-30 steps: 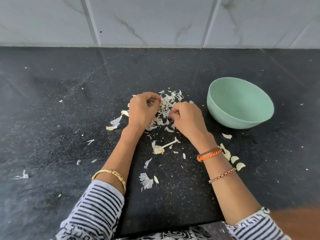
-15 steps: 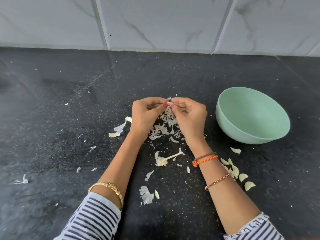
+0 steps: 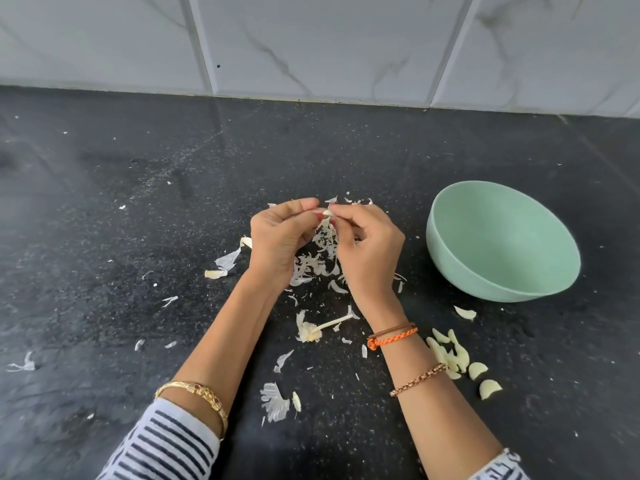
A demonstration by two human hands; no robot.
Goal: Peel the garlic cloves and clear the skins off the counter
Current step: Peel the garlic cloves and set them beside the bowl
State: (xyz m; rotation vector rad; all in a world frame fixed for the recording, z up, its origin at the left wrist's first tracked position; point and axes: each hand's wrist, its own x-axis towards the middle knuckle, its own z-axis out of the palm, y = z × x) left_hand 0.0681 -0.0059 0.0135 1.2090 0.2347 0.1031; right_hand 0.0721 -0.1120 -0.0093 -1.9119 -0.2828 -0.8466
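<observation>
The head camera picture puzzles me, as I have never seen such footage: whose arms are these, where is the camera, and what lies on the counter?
No machine here: a person wears one camera on the head, looking down at their own arms. The left hand and right hand together pinch a garlic clove above a heap of papery skins. On the black counter stand a green bowl, apparently empty, and peeled cloves beside the right forearm. A bare garlic stem lies nearer.
</observation>
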